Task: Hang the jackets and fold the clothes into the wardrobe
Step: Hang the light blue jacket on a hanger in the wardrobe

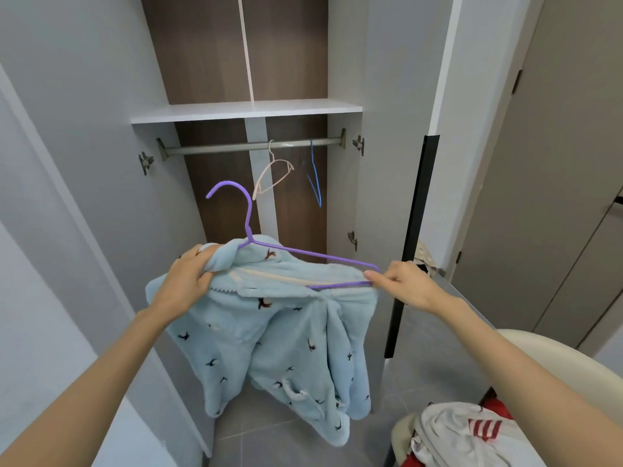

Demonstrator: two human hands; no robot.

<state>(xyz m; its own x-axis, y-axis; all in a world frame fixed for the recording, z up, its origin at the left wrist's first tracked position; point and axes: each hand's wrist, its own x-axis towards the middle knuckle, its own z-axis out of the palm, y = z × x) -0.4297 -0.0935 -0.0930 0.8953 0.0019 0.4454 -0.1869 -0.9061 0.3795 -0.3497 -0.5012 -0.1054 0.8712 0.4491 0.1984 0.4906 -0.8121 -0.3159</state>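
A fluffy light-blue jacket (pixel 286 345) with small dark bird prints hangs in front of the open wardrobe. A purple wire hanger (pixel 247 227) is partly threaded into its collar, hook pointing up and left. My left hand (pixel 188 281) grips the jacket's left shoulder, bunched over the hanger's left end. My right hand (pixel 404 284) pinches the hanger's right corner, which sticks out bare beyond the fabric. The wardrobe rail (pixel 215 148) runs above and behind the jacket.
A cream hanger (pixel 273 173) and a blue hanger (pixel 315 176) hang on the rail under a white shelf (pixel 246 111). Wardrobe doors stand open at both sides. White and red clothes (pixel 468 433) lie on a cream chair at lower right.
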